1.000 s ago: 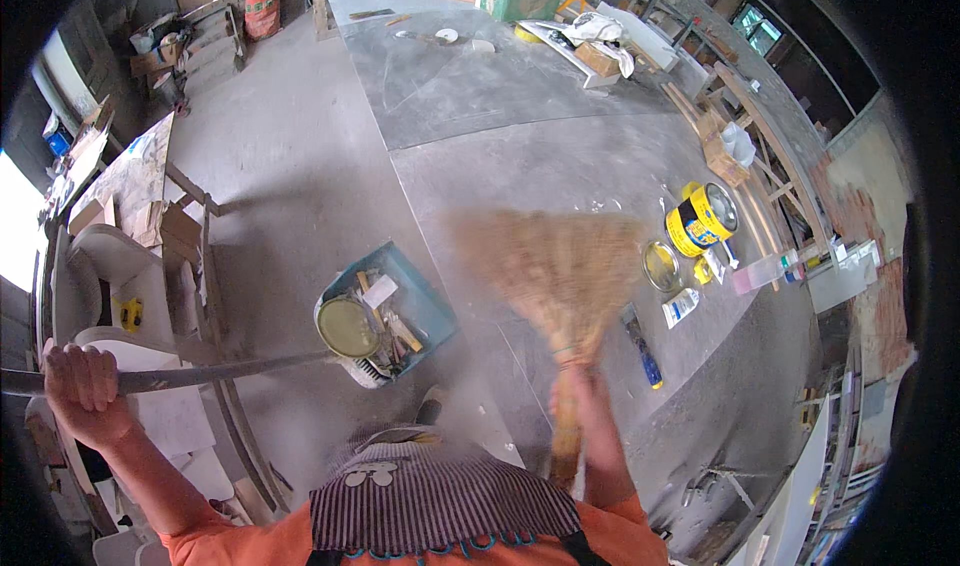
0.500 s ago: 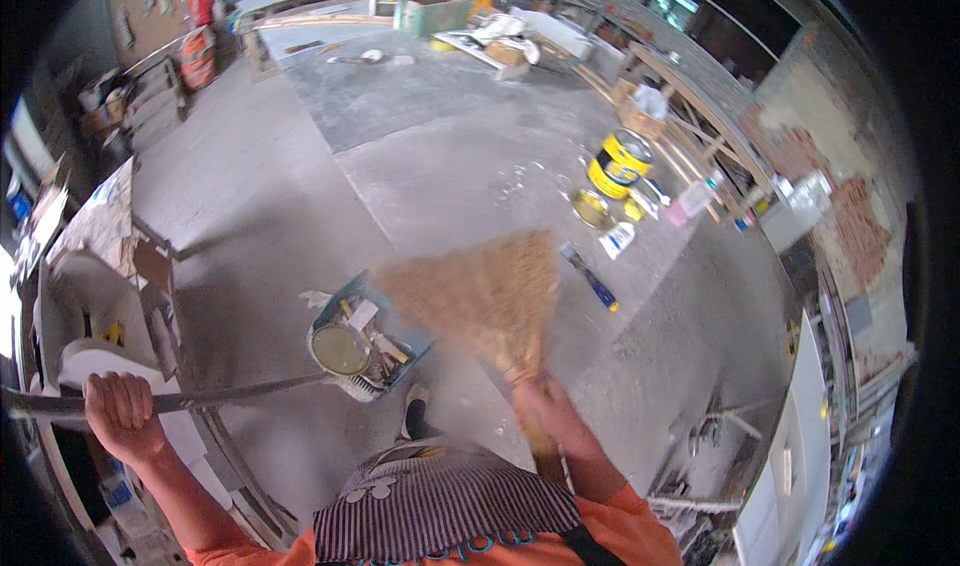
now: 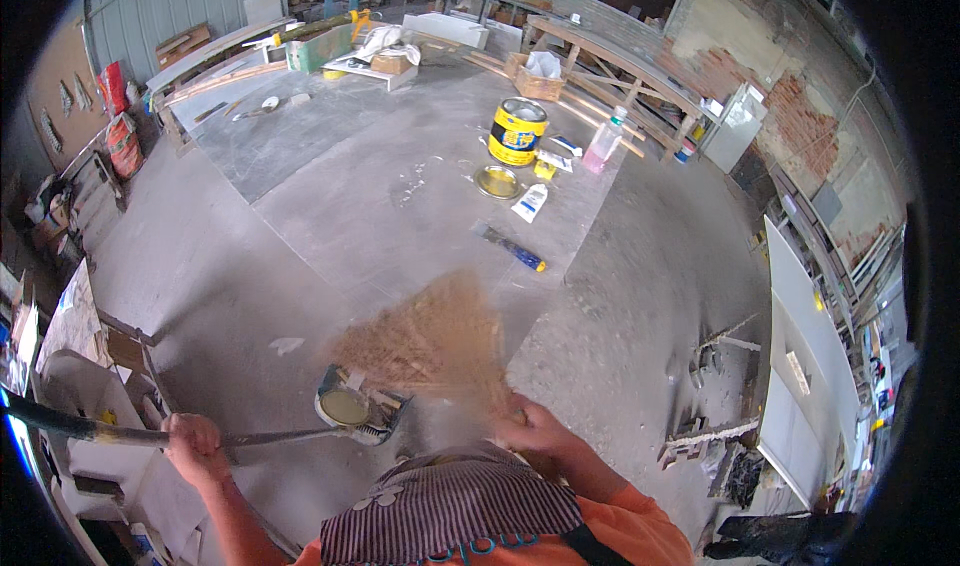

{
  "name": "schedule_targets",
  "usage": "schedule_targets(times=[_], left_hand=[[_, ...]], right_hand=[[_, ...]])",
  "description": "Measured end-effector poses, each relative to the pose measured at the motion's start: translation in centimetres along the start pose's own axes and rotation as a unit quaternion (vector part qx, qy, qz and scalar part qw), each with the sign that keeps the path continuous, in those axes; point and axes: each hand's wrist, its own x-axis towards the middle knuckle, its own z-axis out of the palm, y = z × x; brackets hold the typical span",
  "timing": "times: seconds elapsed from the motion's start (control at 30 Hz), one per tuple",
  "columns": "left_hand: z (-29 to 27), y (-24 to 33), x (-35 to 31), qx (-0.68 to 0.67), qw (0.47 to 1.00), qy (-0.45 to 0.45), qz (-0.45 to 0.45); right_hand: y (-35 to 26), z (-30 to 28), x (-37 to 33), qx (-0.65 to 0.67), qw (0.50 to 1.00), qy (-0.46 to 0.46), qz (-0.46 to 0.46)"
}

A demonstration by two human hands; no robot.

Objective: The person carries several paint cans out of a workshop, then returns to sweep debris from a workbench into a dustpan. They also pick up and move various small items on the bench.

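My left hand (image 3: pixel 195 448) is closed around the long dark handle (image 3: pixel 110 430) of a dustpan (image 3: pixel 378 434). The pan rests on the floor in front of me, holding a round metal lid (image 3: pixel 343 406) and wood and paper scraps. My right hand (image 3: pixel 530 428) grips a straw broom (image 3: pixel 430 331) low on its handle. Its wide bristle head is fanned out just beyond the pan and hides the pan's far edge. The bristles are blurred by motion. A small pale scrap (image 3: pixel 287 346) lies on the floor left of the broom.
Ahead on a grey sheet are a scraper (image 3: pixel 510 246), a white tube (image 3: pixel 531 203), a can lid (image 3: pixel 497 181), a yellow can (image 3: pixel 518 132) and a bottle of pink liquid (image 3: pixel 604 141). A long bench (image 3: pixel 620 54) stands at the back right. White panels (image 3: pixel 800 366) lean at the right.
The broom head has come nearer to me and now covers part of the dustpan. My view has tilted up and turned right, so the can and scraper appear further left.
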Motion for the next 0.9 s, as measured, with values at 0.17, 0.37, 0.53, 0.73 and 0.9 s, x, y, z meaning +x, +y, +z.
schedule_targets(times=[0.17,0.37,0.53,0.73,0.9], left_hand=[[1.4,-8.5,-2.3,0.048,0.99,0.114,-0.068],[0.3,-21.2,-6.4,0.144,0.984,0.044,-0.1],[-1.7,-30.3,-11.7,0.236,0.917,0.215,-0.237],[-1.3,-35.5,-18.3,0.27,0.807,0.377,-0.366],[-0.8,-38.3,-23.0,0.162,0.807,0.473,-0.315]], right_hand=[[2.6,-9.1,-2.2,0.101,0.986,0.13,-0.026],[6.4,-20.4,-6.9,0.088,0.943,0.32,-0.035],[10.7,-29.3,-9.5,0.068,0.92,0.386,0.008],[13.9,-37.4,-10.0,0.081,0.905,0.408,0.092],[13.3,-42.0,-9.4,0.074,0.911,0.389,0.116]])
